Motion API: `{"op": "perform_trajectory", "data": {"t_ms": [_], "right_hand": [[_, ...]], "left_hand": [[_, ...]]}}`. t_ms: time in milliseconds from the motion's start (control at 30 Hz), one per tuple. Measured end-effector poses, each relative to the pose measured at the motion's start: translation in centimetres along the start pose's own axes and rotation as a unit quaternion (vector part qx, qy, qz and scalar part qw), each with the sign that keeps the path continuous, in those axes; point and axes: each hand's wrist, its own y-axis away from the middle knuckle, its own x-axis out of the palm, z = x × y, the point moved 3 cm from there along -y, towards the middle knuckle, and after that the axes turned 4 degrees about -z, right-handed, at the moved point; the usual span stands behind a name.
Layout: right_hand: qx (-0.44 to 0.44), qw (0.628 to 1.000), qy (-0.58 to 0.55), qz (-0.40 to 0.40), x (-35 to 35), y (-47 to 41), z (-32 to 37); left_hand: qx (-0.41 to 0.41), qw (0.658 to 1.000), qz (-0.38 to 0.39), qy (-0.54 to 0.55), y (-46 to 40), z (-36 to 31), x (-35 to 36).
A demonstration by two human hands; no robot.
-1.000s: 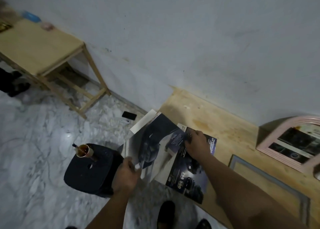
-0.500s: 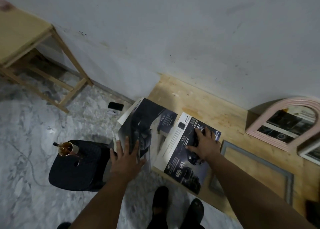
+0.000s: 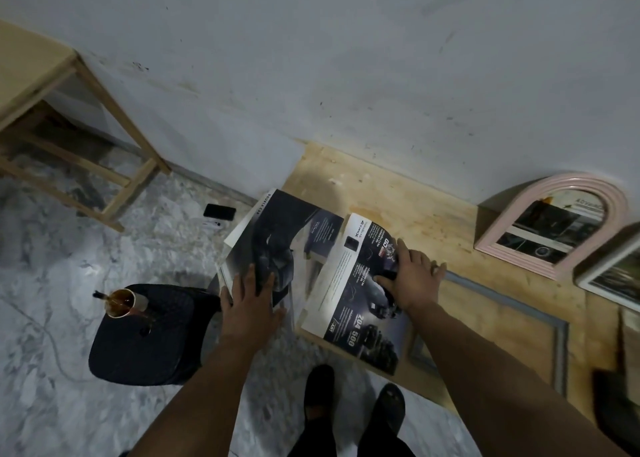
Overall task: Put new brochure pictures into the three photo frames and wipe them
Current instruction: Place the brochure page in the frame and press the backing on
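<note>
While both flat, spread-fingered hands sort pages, right hand (image 3: 412,276) presses a dark glossy car brochure sheet (image 3: 360,304) onto the pale plywood surface (image 3: 398,193); left hand (image 3: 251,300) rests on the open brochure (image 3: 277,245) overhanging its edge. Likely next: carry sheet to grey rectangular frame (image 3: 519,304), open room rightward.

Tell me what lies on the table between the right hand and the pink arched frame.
In the head view, only bare wooden tabletop separates the right hand from the pink arched frame; nothing sits there.
</note>
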Motion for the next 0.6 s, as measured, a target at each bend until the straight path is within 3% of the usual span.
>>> {"op": "perform_trajectory", "data": {"t_ms": [100,167,233,300,400,467,533,600], "right_hand": [[0.007,0.997,-0.072,0.008,-1.9,-0.1,-1.0],[0.024,0.981,-0.180,0.070,-3.9,-0.3,-2.3],[0.051,0.941,-0.307,0.137,-6.7,-0.2,-4.0],[0.074,0.889,-0.422,0.164,-9.8,0.6,-5.9],[0.136,0.805,-0.553,0.168,-12.5,2.8,-9.6],[0.177,0.750,-0.614,0.167,-12.6,4.6,-12.4],[0.210,0.705,-0.659,0.156,-12.0,6.6,-14.8],[0.237,0.683,-0.679,0.128,-11.1,8.9,-16.9]], "left_hand": [[0.003,0.999,0.014,-0.029,-0.5,-0.1,-0.1],[0.008,0.999,-0.038,0.012,-0.4,-0.5,-0.9],[0.017,0.988,-0.115,0.099,-0.4,-1.4,-1.8],[0.006,0.966,-0.128,0.225,-0.7,-3.2,-2.7],[-0.013,0.902,-0.011,0.431,-1.0,-8.5,-4.9],[-0.041,0.855,0.096,0.507,-0.8,-12.8,-5.7],[-0.084,0.783,0.210,0.579,0.4,-16.9,-5.7],[-0.077,0.724,0.311,0.611,2.1,-20.7,-5.8]]}}
